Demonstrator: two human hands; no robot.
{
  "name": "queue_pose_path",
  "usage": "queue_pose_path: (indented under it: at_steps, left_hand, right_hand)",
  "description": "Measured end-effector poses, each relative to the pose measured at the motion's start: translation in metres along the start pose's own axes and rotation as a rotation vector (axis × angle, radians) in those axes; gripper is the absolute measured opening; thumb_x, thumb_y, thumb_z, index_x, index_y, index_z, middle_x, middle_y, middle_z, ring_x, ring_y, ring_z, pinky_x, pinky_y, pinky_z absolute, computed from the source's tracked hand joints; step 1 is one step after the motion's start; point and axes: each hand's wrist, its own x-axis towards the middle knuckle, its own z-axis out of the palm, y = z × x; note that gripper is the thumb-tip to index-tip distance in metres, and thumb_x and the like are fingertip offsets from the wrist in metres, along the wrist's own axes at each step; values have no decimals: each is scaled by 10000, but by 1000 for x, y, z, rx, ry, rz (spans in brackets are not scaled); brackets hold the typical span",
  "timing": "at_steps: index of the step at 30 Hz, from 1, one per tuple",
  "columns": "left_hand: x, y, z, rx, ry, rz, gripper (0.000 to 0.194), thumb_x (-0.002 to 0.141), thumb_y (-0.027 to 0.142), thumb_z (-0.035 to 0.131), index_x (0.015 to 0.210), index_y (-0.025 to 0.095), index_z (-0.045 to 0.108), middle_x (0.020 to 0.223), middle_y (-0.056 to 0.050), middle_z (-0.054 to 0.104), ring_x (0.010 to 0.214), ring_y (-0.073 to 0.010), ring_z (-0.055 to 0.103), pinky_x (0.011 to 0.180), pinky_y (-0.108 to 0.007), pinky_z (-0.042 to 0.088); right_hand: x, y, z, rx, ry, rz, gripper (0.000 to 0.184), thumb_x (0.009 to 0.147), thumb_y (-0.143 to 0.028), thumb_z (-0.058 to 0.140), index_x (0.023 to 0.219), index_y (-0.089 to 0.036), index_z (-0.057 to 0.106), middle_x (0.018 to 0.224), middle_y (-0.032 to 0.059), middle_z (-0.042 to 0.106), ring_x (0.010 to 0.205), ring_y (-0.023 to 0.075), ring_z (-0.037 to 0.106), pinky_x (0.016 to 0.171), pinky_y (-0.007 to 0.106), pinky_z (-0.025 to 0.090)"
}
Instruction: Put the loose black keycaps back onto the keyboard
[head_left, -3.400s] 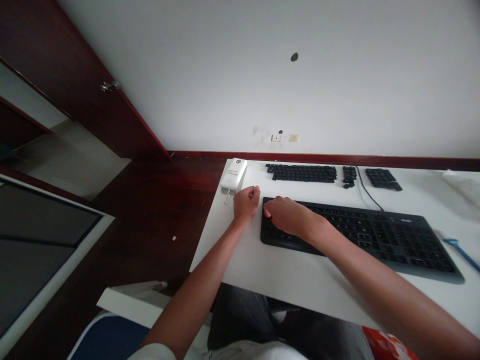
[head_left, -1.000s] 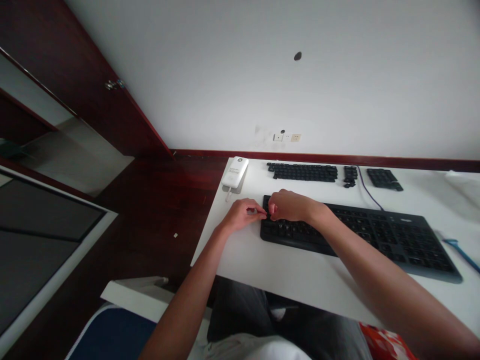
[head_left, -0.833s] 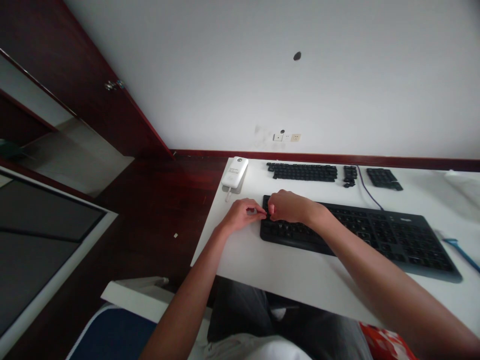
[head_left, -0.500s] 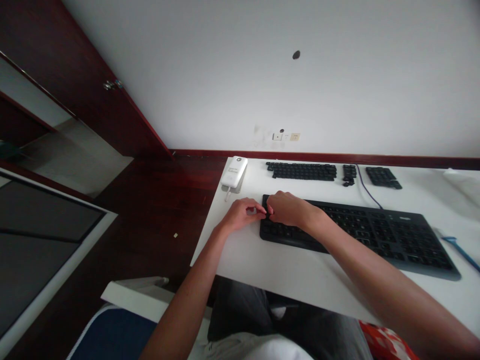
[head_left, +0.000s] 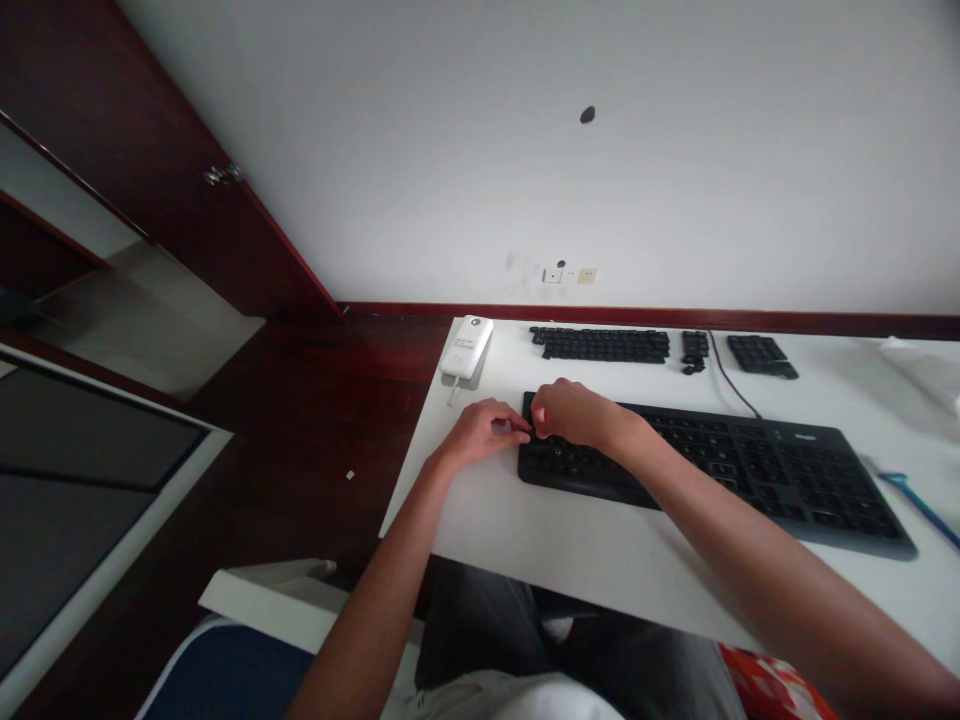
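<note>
Smooth tabletop (head_left: pixel 555 537), oblong black keyboard (head_left: pixel 769 468)

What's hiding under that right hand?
Under the bare right hand is the left end of the long black plastic keyboard. Whatever the hand covers there can't be seen.

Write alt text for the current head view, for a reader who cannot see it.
A person's left hand and right hand are close together at the left end of a black keyboard on a white desk. Behind it lie three groups of black keycaps; a white device lies near the desk's left edge.
</note>
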Motion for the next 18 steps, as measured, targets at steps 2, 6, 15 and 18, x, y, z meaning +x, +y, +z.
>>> queue_pose_path:
  at_steps: [2, 6, 15, 18]
  left_hand:
    - [0, -1, 0, 4, 6, -5, 163, 855, 316, 822, 983, 215, 825, 942, -46, 778, 911, -190, 657, 836, -300, 490]
    - [0, 4, -1, 13, -15, -30, 196, 866, 327, 800, 1027, 215, 795, 935, -28, 766, 873, -168, 648, 799, -279, 473]
    - [3, 26, -8, 202, -186, -282, 370, 944, 562, 636, 954, 194, 675, 783, -32, 707, 704, -189, 639, 626, -271, 398]
    - [11, 27, -8, 182, -265, -349, 350, 932, 540, 643, 895, 192, 633, 672, -7, 669, 594, -172, 608, 573, -268, 379]
  right_hand:
    - [2, 2, 0, 7, -5, 12, 160, 886, -210, 738, 1003, -180, 842, 941, 121, 810, 939, 280, 770, 763, 300, 538]
    - [4, 2, 1, -1, -12, 24, 185, 884, -227, 745, 1033, -165, 837, 939, 140, 807, 951, 300, 772, 768, 312, 546]
    - [-2, -5, 0, -29, -10, 36, 192, 923, -208, 685, 1041, -126, 813, 1029, 194, 792, 1031, 329, 766, 838, 352, 567]
    - [-4, -7, -1, -30, -8, 54, 229, 944, -200, 642, 1082, -116, 804, 1041, 215, 786, 1013, 333, 771, 826, 368, 579]
